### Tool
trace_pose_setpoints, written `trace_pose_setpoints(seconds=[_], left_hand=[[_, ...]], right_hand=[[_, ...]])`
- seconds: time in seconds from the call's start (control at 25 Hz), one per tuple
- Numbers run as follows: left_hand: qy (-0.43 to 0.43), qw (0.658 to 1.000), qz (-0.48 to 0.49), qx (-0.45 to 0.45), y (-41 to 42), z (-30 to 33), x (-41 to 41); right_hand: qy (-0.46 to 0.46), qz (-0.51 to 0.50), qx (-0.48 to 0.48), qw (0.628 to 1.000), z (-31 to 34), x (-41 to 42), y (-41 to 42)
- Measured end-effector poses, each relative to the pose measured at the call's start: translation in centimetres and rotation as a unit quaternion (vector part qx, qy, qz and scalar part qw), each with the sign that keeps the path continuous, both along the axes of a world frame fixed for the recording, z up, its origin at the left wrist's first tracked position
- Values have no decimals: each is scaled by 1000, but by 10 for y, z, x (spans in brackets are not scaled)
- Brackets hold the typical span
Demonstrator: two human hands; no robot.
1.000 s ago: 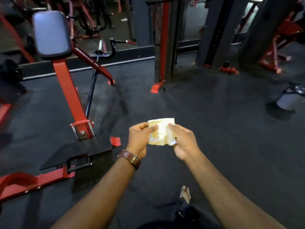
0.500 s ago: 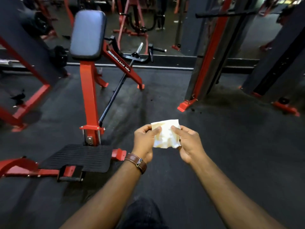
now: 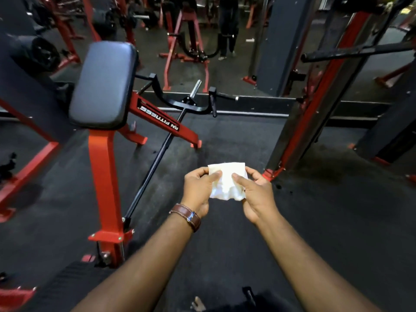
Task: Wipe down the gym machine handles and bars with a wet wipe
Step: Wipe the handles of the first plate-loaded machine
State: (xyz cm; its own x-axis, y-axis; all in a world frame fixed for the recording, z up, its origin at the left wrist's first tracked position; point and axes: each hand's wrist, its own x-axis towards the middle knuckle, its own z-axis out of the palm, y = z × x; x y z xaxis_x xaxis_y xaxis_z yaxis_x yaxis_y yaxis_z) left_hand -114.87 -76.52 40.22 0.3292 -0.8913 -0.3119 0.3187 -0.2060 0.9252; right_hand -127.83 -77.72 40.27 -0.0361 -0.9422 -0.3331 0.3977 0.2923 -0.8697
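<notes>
Both hands — left hand (image 3: 198, 188) and right hand (image 3: 254, 192) — are pinching the wet wipe (image 3: 227, 182) by thumb and fingers; held so lightly, it risks slipping to the floor (image 3: 326, 221) before reaching the handles (image 3: 212, 102).

A crumpled white wet wipe (image 3: 227, 182) is held up over the dark floor. The row machine's black handles (image 3: 191, 104) sit beyond it, well apart, untouched

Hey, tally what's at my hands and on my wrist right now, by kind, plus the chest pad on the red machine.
Hands: 2, left hand and right hand, both pinching the wipe
Wet wipe: 1
Watch strap: 1, on the left wrist
Chest pad: 1
Total: 5
</notes>
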Motion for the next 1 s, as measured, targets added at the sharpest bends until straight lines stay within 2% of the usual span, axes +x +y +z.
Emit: trace_pose_setpoints(seconds=[0.16,0.4,0.72,1.0], left_hand=[[3,1000,0,1,-111,-1,12],[20,999,42,-10,-291,-15,35],[58,994,84,28,-492,-34,66],[100,991,15,83,-688,-72,117]], right_hand=[[-3,-18,0,1000,-4,16,-109],[49,19,-55,997,-9,37,-295],[60,56,-8,997,-24,71,-507],[68,26,22,997,-64,123,-691]])
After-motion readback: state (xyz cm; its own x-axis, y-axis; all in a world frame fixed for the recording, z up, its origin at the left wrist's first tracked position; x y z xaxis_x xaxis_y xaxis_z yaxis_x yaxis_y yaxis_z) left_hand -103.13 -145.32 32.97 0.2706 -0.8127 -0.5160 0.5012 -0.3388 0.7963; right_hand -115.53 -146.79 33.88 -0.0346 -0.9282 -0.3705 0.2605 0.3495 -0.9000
